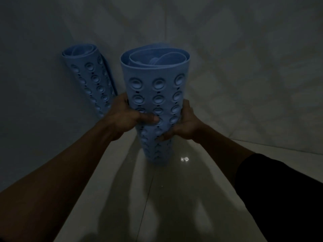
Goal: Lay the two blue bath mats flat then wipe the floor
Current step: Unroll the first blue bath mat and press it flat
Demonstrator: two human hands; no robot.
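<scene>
A rolled blue bath mat [157, 88] with round suction cups stands upright in the middle of the view, its lower end at or just above the pale floor tiles [174, 189]. My left hand [125, 117] grips its left side, thumb across the front. My right hand [185, 123] clasps its right side. A second rolled blue mat [90, 77] leans tilted against the wall at the left, behind my left hand, untouched.
The room is dim. Tiled walls [244, 75] meet in a corner behind the mats. A small bright reflection [184, 159] shines on the glossy floor right of the held roll. My dark sleeve [279, 189] covers the right forearm.
</scene>
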